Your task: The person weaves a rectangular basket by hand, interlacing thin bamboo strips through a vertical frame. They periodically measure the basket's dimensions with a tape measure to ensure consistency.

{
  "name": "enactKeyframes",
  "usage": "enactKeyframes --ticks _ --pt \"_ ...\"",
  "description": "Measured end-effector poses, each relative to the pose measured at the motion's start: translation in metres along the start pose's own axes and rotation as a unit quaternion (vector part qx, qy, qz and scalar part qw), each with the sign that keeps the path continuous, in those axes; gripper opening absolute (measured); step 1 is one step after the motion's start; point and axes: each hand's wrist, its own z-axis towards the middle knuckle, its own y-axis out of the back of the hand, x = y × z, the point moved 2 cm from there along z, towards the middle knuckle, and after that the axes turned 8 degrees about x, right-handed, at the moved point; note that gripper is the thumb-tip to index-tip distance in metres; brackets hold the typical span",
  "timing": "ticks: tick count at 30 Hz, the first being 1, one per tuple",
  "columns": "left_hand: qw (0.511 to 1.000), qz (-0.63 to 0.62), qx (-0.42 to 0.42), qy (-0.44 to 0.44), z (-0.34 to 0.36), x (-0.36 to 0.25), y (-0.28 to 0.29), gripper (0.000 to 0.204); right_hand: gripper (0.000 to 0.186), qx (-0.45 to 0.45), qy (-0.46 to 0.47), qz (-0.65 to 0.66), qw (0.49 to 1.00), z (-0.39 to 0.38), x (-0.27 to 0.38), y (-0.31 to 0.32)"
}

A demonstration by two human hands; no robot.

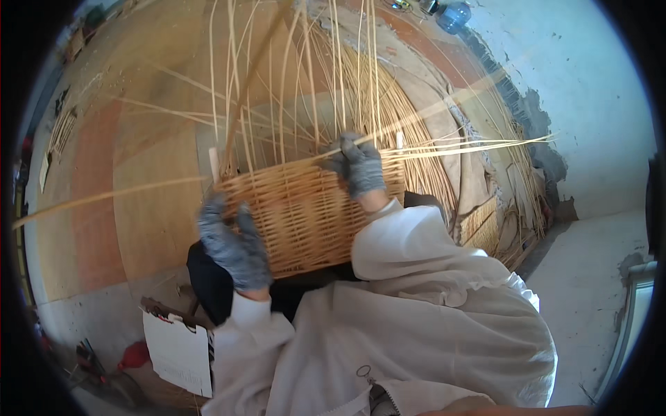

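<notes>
A woven wicker basket rests tilted on my lap, with long upright stakes rising from its far edge. My left hand, in a grey glove, grips its left edge, thumb over the weave and fingers along the outside. At the far edge, right of centre, my grey-gloved right hand has its fingers bent around a pale weaving strand. Parts of the weave and the strand look smeared by motion. Short light pegs stand at the left corner and right corner. Several strands stick out rightward.
A large bundle of loose rods lies beyond on cloth. Another woven piece is at the right, near the wall. A white box and a red object stand lower left; a blue container is at the back.
</notes>
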Motion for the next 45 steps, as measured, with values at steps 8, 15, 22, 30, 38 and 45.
enactKeyframes --ticks 8,15,22,30,38,45 --pt "0.789 -0.118 0.543 0.264 0.046 0.035 -0.065 0.036 0.011 0.203 -0.077 -0.310 0.926 0.034 0.039 0.008" --pt "0.821 0.061 0.556 0.117 0.045 0.055 -0.117 0.028 0.044 0.151 0.121 -0.643 0.741 0.155 0.021 -0.031" --pt "0.957 0.085 0.273 0.059 0.070 -0.032 -0.095 0.048 0.040 0.094 0.106 0.015 0.990 0.035 0.036 0.070" --pt "0.877 0.104 0.468 0.040 0.096 -0.055 -0.161 0.030 0.026 -0.051 -0.010 0.124 0.991 0.030 0.025 0.074" --pt "0.826 -0.045 0.562 -0.022 0.058 -0.056 -0.196 0.037 0.015 -0.028 0.030 0.036 0.999 0.015 0.066 0.123" --pt "0.867 -0.019 0.478 0.140 0.015 -0.050 -0.194 0.043 0.045 0.140 0.144 -0.716 0.668 0.130 0.078 0.054"
